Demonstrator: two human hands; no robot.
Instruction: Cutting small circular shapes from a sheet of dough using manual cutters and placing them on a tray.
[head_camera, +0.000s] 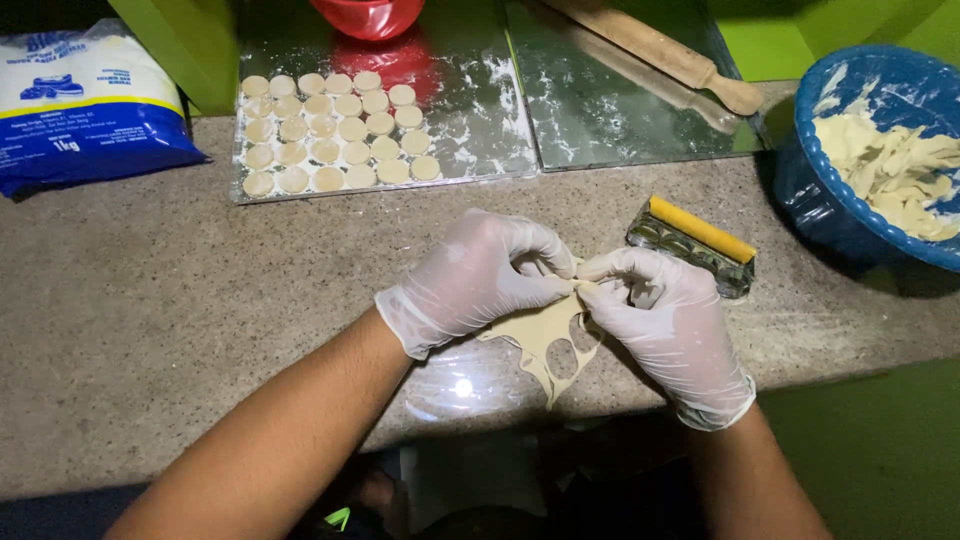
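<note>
Where the two gloved hands meet above the near edge of the worktop (150, 300), both grips are pinched on the same thing: the left hand (480, 275) and the right hand (665, 315) each have their fingertips narrowed onto the upper edge of a thin dough sheet (535, 335) with round holes cut out of it; the sheet hangs limp from the pinch, its lower tail drooping toward the worktop's front edge, and whether it touches the stone cannot be told; a glossy patch of clear film (465, 385) lies on the worktop just below the sheet. Just beyond the right hand, to the right of the dough sheet, rests a metal cutter mould with a yellow bar (695, 245). Farther back from the sheet, up and to the left, a floured metal tray (480, 130) holds rows of small round dough discs (335, 130) on its left half; a red bowl (368, 15) stands at the tray's far edge. Beside that tray, back and to the right of the sheet, a second tray (600, 110) carries a wooden rolling pin (660, 50). Far right of the sheet sits a blue bowl (810, 190) filled with pale dough scraps (890, 165); far left lies a blue and white flour bag (85, 100).
</note>
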